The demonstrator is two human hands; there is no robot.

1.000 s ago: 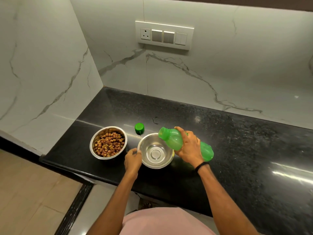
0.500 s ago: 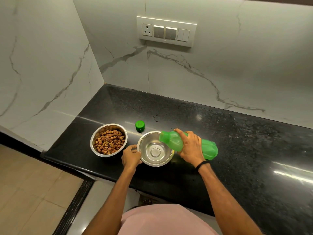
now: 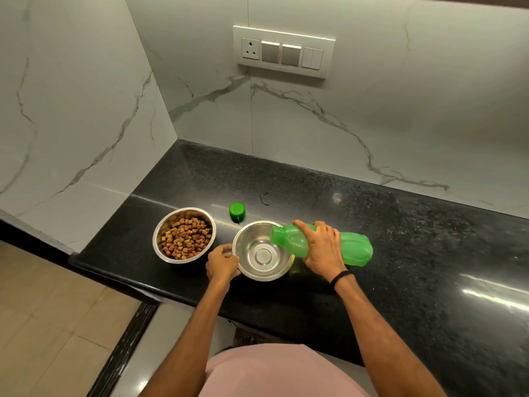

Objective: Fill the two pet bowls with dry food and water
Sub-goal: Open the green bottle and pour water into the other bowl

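Risk first: bottle (image 3: 355, 247) tipped nearly flat, open mouth just over the right rim of the empty bowl (image 3: 262, 250); a sudden gush on further tilt likely to overshoot or run down the outside, wetting the counter (image 3: 400, 253). Mouth close to the rim rather than the centre, so any sideways drift probably puts water on the counter. Light steel bowl near the front edge, prone to sliding or tipping under a hard stream; hence the bracing. Splash into the kibble bowl (image 3: 184, 234) just to the left also possible, soaking the dry food. Cap (image 3: 237, 212) loose behind the bowls, toward the back wall, easy to knock. Hands: right hand (image 3: 322, 249) wrapped fully around the bottle's middle, thumb over the top; left hand (image 3: 223, 263) curled on the empty bowl's left rim, fingers pinching it. Looks: bottle translucent green plastic, ribbed, uncapped, water level not readable. Empty bowl polished steel, dry-looking, flat disc at the base, no water seen yet. Kibble bowl same make, filled with brown chunks, near the counter's front left corner. Food half judged done, water half not begun.
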